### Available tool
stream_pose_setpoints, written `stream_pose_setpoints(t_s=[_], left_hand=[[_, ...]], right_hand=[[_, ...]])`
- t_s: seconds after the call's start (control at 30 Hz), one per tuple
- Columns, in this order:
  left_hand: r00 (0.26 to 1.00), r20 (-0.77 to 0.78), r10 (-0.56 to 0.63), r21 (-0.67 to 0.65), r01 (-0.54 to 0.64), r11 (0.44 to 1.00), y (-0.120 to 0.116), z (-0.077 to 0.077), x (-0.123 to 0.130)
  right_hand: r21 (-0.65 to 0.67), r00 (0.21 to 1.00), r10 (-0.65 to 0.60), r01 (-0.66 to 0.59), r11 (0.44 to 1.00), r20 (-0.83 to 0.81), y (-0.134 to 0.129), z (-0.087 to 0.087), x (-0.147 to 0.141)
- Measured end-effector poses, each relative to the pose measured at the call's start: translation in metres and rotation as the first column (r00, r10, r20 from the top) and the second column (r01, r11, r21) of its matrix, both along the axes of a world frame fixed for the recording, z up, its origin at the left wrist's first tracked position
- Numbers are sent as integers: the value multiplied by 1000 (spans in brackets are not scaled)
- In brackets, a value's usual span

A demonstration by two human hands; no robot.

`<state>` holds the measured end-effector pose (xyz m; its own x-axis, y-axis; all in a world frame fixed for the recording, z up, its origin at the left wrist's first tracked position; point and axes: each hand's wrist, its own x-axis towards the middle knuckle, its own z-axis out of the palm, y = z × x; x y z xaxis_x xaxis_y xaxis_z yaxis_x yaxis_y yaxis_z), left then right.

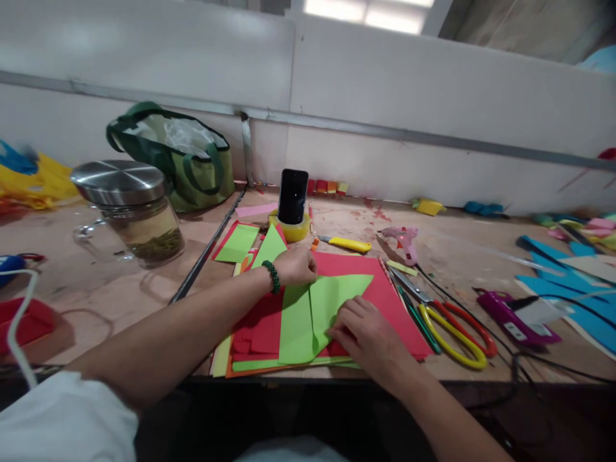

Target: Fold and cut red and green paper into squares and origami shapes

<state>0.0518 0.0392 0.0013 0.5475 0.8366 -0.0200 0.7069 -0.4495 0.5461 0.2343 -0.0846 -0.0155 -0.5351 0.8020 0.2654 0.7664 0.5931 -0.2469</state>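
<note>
A green paper (296, 324) with a folded-over flap lies on red sheets (399, 314) stacked at the table's front edge. My left hand (296, 266), with a green bead bracelet at its wrist, is closed at the paper's upper edge, fingertips pinched there. My right hand (360, 327) has its fingers curled together on the lower right edge of the flap, gripping it. Smaller green and red pieces (239, 242) lie behind my left forearm.
Scissors (452, 327), a pink glue gun (402, 240) and a yellow cutter (349, 244) lie right and behind. A phone (293, 196) stands on a tape roll (294, 231). At left are a glass mug (149, 231) and a green bag (202, 179). Cables cross from a purple power strip (517, 317).
</note>
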Motion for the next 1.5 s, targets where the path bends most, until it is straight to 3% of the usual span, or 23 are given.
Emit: stream_pose_setpoints(t_s=[0.17, 0.4, 0.63, 0.77, 0.9, 1.1, 1.3, 1.5], left_hand=[[1000, -1, -4, -1, 4, 1000, 2, -3, 0], [1000, -1, 10, -18, -10, 1000, 3, -3, 0], [1000, 22, 12, -45, -11, 999, 3, -4, -2], [999, 36, -2, -52, 4, 999, 3, -4, -2], [999, 38, 3, -64, -1, 998, 2, -3, -2], [998, 60, 12, -95, -6, 995, 3, -4, -1], [991, 130, 11, -119, 4, 993, 5, -10, -3], [957, 290, -7, -119, 44, 992, 0, -3, -4]], right_hand=[[-30, 995, -88, 87, 996, -48, -5, -1, -3], [-63, 971, -235, 238, 969, 50, -21, 7, -19], [-265, 988, -153, 154, 952, 26, -17, 23, -6], [-240, 975, -170, 200, 950, 142, -7, 19, 1], [-183, 936, -280, 320, 930, 215, 2, 16, 14], [-148, 916, -294, 342, 928, 273, 30, 19, 38], [-133, 930, -302, 334, 933, 210, 48, 9, 54], [-37, 882, -469, 470, 882, 33, 52, 5, 71]])
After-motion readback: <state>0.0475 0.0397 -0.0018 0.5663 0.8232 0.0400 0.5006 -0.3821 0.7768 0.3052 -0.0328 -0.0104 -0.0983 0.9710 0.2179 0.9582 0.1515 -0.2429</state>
